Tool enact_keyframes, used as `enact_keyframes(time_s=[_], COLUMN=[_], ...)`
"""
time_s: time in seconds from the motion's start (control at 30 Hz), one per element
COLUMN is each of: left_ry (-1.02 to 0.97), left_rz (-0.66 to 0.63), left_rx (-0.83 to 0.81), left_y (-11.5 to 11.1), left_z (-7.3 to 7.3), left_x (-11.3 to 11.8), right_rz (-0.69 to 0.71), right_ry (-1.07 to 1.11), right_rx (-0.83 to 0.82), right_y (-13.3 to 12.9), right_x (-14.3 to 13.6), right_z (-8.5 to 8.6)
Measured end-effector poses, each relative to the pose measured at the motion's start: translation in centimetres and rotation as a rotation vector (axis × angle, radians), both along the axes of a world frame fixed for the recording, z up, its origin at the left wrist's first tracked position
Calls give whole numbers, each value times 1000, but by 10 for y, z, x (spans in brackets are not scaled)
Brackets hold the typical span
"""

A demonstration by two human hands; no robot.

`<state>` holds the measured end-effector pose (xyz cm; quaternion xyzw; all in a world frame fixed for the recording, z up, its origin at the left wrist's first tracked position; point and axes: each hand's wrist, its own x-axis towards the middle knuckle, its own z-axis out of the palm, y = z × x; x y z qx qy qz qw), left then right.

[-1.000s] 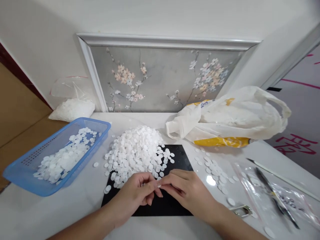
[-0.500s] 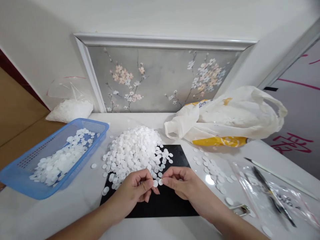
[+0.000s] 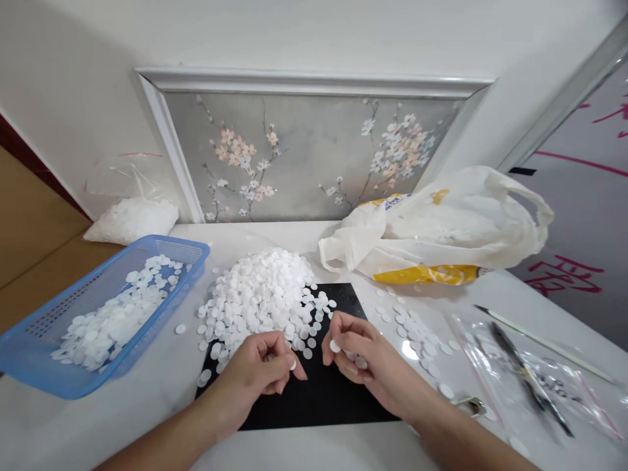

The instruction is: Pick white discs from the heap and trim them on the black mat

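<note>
A large heap of small white plastic discs (image 3: pixel 265 288) spreads over the back and left of a black mat (image 3: pixel 314 399). My left hand (image 3: pixel 262 369), at the heap's front edge, is closed with a white disc (image 3: pixel 293 365) at its fingertips. To the right, above the mat, my right hand (image 3: pixel 356 350) is curled, pinching one white disc (image 3: pixel 335 346) between thumb and finger. Another disc (image 3: pixel 361 362) shows within its curled fingers. The two hands are apart.
At left stands a blue basket (image 3: pixel 196 258) with many discs inside, a clear bag (image 3: pixel 135 219) of white pieces behind it. A white carrier bag (image 3: pixel 441 229) lies back right. Loose discs, a zip bag (image 3: pixel 544 379), a pen (image 3: pixel 530 379) and a metal clip (image 3: pixel 473 405) lie at right.
My right hand has moved up and right, away from my left hand, carrying a disc. My left hand has shifted slightly left. The view has turned a little.
</note>
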<state>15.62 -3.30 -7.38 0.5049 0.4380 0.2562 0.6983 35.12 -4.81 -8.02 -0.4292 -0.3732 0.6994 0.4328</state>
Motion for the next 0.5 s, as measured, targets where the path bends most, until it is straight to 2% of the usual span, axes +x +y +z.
enact_keyframes(time_s=[0.1,0.27,0.37,0.43,0.5], left_ry=[32,33,78,211,431], left_rz=[52,122,171,130,30], left_rx=[11,-9,18,129,362], left_y=[1,2,5,7,8], left_z=[1,7,10,10,8], left_x=[1,1,-1,-1,0], right_rz=[4,60,105,126,142], right_ry=[-135,-738,-985,-1050,-1017], right_rx=[77,326,428,424,381], right_y=[3,3,1,0,0], right_x=[5,-3,-12,-15,-14], right_z=[-1,-8,-11,-12,-10])
